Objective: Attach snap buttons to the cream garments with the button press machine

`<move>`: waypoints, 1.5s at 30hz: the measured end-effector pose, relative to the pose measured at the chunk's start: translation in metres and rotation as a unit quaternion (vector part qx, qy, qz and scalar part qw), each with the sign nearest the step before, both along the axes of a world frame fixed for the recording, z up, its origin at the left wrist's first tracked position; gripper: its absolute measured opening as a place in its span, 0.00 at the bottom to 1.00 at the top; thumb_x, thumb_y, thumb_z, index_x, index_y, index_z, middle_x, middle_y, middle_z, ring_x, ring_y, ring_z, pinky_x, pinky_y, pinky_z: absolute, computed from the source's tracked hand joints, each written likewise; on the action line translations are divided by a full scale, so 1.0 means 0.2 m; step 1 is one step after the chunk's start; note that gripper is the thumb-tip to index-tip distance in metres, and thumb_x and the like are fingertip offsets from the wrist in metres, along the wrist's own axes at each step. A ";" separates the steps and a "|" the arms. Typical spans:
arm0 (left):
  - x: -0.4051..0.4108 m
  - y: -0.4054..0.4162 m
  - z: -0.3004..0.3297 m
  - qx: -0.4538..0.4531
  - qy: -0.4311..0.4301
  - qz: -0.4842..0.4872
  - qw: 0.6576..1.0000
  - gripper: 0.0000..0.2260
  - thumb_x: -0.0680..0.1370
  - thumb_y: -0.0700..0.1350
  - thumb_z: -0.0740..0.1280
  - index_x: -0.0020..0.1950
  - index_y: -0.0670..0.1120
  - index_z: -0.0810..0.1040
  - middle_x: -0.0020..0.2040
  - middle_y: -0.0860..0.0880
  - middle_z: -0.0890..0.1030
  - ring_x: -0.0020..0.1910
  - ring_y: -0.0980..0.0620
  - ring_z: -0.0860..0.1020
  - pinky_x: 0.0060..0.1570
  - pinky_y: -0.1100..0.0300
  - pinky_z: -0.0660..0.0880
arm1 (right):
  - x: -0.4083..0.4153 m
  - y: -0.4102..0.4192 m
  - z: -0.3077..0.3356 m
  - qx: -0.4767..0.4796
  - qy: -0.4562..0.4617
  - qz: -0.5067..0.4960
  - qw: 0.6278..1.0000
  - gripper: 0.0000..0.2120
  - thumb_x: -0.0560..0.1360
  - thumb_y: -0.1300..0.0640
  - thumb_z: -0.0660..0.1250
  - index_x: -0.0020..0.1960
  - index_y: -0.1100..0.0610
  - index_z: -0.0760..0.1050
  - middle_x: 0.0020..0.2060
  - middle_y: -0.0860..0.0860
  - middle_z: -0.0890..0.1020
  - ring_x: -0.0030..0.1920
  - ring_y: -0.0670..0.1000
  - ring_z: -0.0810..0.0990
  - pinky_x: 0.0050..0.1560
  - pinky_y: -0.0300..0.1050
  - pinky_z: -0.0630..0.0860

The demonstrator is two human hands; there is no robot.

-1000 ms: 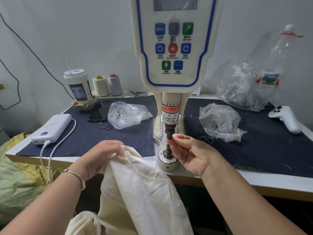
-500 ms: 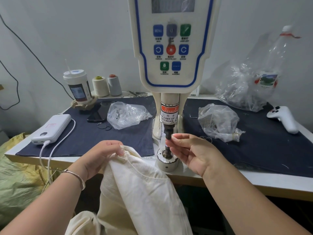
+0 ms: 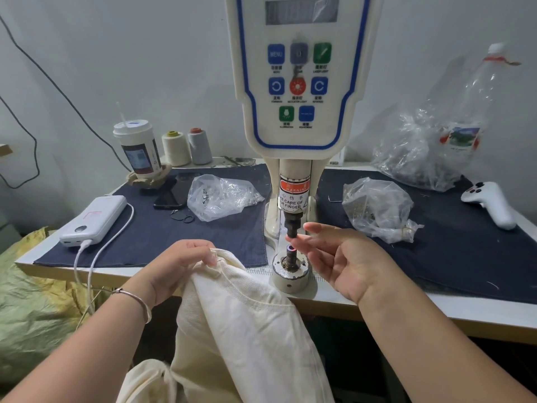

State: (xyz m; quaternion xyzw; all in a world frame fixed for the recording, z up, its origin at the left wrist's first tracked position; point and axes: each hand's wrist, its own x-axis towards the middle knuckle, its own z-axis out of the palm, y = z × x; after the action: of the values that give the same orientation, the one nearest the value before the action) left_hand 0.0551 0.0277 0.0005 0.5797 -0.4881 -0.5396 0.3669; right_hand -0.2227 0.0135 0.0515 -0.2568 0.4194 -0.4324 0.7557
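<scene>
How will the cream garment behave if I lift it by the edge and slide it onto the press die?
Probably floppy: the cream garment drapes in folds below where the left hand pinches its edge. It looks like thick woven cloth, so fairly heavy and likely to sag off the table. The seamed edge seems firmer and should lie flatter on the die.

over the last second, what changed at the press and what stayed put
The right hand has drawn its fingertips back from the black upper punch and opened, uncovering a small ringed part on the lower die post. The left hand still grips the cream fabric garment at its edge; bags and table items have not moved.
</scene>
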 end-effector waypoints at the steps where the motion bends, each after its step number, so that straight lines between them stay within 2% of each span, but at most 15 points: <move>1: 0.00 0.00 0.00 0.000 -0.001 0.000 1.000 0.10 0.55 0.49 0.71 0.30 0.47 0.75 0.32 0.48 0.74 0.29 0.54 0.73 0.30 0.62 0.70 | 0.00 0.00 0.01 0.000 0.004 -0.002 1.000 0.07 0.74 0.70 0.65 0.48 0.62 0.78 0.41 0.62 0.85 0.36 0.53 0.86 0.26 0.34 0.77; 7: 0.00 0.00 0.01 0.005 -0.003 -0.005 1.000 0.08 0.56 0.47 0.71 0.30 0.47 0.74 0.32 0.49 0.75 0.30 0.53 0.73 0.31 0.61 0.71 | -0.02 0.09 0.04 -0.055 0.018 0.000 0.998 0.11 0.75 0.70 0.63 0.54 0.62 0.78 0.45 0.61 0.86 0.43 0.56 0.86 0.30 0.38 0.80; 9: 0.00 0.01 0.02 0.005 -0.002 -0.006 1.000 0.10 0.56 0.48 0.71 0.31 0.47 0.74 0.33 0.47 0.74 0.31 0.52 0.73 0.32 0.61 0.72 | 0.00 0.17 0.02 -0.090 0.060 -0.045 0.993 0.10 0.73 0.70 0.66 0.53 0.62 0.78 0.43 0.59 0.86 0.39 0.56 0.86 0.29 0.39 0.80; 12: 0.00 0.01 0.03 0.005 -0.004 -0.011 1.000 0.10 0.56 0.47 0.71 0.32 0.46 0.74 0.33 0.48 0.74 0.31 0.52 0.73 0.31 0.62 0.72 | 0.13 0.29 -0.04 -0.199 0.165 -0.085 0.962 0.08 0.70 0.68 0.72 0.44 0.56 0.80 0.35 0.55 0.84 0.29 0.49 0.81 0.28 0.36 0.75; 14: 0.00 0.01 0.03 0.008 -0.010 -0.008 1.000 0.11 0.57 0.47 0.71 0.35 0.44 0.75 0.35 0.45 0.75 0.35 0.49 0.73 0.35 0.60 0.72 | 0.30 0.28 -0.05 -0.308 0.243 -0.048 0.918 0.09 0.69 0.65 0.75 0.40 0.53 0.79 0.32 0.51 0.83 0.28 0.47 0.79 0.29 0.35 0.74; 16: 0.00 0.00 0.04 0.008 -0.011 -0.003 1.000 0.12 0.57 0.47 0.70 0.37 0.43 0.78 0.39 0.42 0.74 0.40 0.45 0.72 0.43 0.55 0.70 | 0.50 0.14 -0.02 -0.381 0.317 -0.024 0.868 0.08 0.69 0.61 0.76 0.38 0.51 0.78 0.30 0.48 0.80 0.29 0.47 0.78 0.31 0.42 0.76; 19: 0.01 0.00 0.04 -0.002 -0.021 -0.011 1.000 0.11 0.59 0.48 0.70 0.36 0.43 0.79 0.41 0.40 0.73 0.43 0.43 0.70 0.48 0.49 0.65 | 0.79 -0.21 0.04 -0.401 0.467 0.005 0.788 0.04 0.73 0.60 0.69 0.42 0.53 0.79 0.35 0.48 0.81 0.38 0.51 0.80 0.41 0.48 0.78; 21: 0.02 -0.01 0.03 -0.008 -0.031 -0.010 0.999 0.09 0.59 0.50 0.69 0.33 0.46 0.79 0.39 0.41 0.72 0.42 0.44 0.68 0.47 0.49 0.62 | 0.95 -0.45 0.06 -0.378 0.590 0.064 0.710 0.10 0.76 0.63 0.63 0.52 0.56 0.81 0.48 0.52 0.84 0.50 0.55 0.81 0.49 0.47 0.78; 24: 0.01 -0.02 0.03 -0.014 -0.045 -0.011 0.999 0.09 0.57 0.52 0.69 0.30 0.48 0.78 0.37 0.43 0.72 0.39 0.47 0.67 0.40 0.53 0.62 | 1.08 -0.68 0.02 -0.353 0.675 0.193 0.618 0.16 0.78 0.64 0.61 0.64 0.58 0.77 0.61 0.55 0.80 0.61 0.56 0.78 0.59 0.45 0.73; 26: 0.02 -0.03 0.02 -0.020 -0.047 -0.019 0.999 0.09 0.56 0.53 0.68 0.29 0.49 0.77 0.36 0.44 0.73 0.34 0.50 0.67 0.32 0.61 0.61 | 1.12 -0.74 -0.02 -0.370 0.688 0.230 0.581 0.15 0.78 0.62 0.62 0.63 0.59 0.77 0.60 0.57 0.79 0.60 0.58 0.78 0.60 0.48 0.74; 28: 0.03 -0.04 0.01 -0.026 -0.045 -0.031 0.998 0.07 0.57 0.52 0.68 0.29 0.49 0.77 0.31 0.49 0.73 0.26 0.57 0.67 0.25 0.68 0.60 | 1.16 -0.78 -0.07 -0.390 0.685 0.226 0.572 0.14 0.76 0.61 0.63 0.59 0.58 0.79 0.56 0.57 0.81 0.57 0.59 0.79 0.57 0.52 0.76; 32: 0.04 -0.05 0.00 -0.028 -0.045 -0.044 0.998 0.04 0.62 0.46 0.69 0.29 0.49 0.75 0.24 0.56 0.69 0.21 0.61 0.65 0.21 0.71 0.60 | 1.23 -0.84 -0.07 -0.285 0.756 0.312 0.500 0.10 0.73 0.53 0.68 0.54 0.54 0.80 0.54 0.49 0.80 0.59 0.55 0.78 0.62 0.46 0.71; 35: 0.04 -0.05 -0.01 -0.032 -0.049 -0.041 0.997 0.05 0.62 0.46 0.69 0.28 0.50 0.75 0.24 0.55 0.68 0.22 0.60 0.64 0.22 0.70 0.59 | 1.26 -0.91 -0.08 -0.286 0.763 0.295 0.499 0.17 0.75 0.54 0.69 0.63 0.55 0.77 0.61 0.50 0.78 0.63 0.54 0.76 0.54 0.44 0.70; 40: 0.04 -0.04 0.00 -0.037 -0.041 -0.042 0.998 0.06 0.63 0.46 0.69 0.27 0.50 0.75 0.25 0.56 0.69 0.23 0.61 0.65 0.23 0.70 0.60 | 1.28 -0.91 -0.10 -0.322 0.766 0.283 0.479 0.18 0.74 0.55 0.70 0.64 0.54 0.76 0.60 0.51 0.79 0.61 0.54 0.77 0.46 0.44 0.71; 45: 0.03 -0.03 0.01 -0.042 -0.043 -0.036 0.998 0.06 0.63 0.46 0.69 0.27 0.50 0.74 0.24 0.56 0.67 0.22 0.61 0.64 0.22 0.70 0.58 | 1.27 -0.90 -0.13 -0.362 0.733 0.252 0.517 0.13 0.76 0.59 0.65 0.60 0.57 0.78 0.57 0.54 0.81 0.58 0.56 0.79 0.51 0.46 0.74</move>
State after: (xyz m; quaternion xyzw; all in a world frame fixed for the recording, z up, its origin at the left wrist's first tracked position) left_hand 0.0614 0.0217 0.0021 0.5688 -0.5462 -0.5060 0.3494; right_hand 0.0313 -0.1667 0.0262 -0.8293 0.5500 0.0030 0.0991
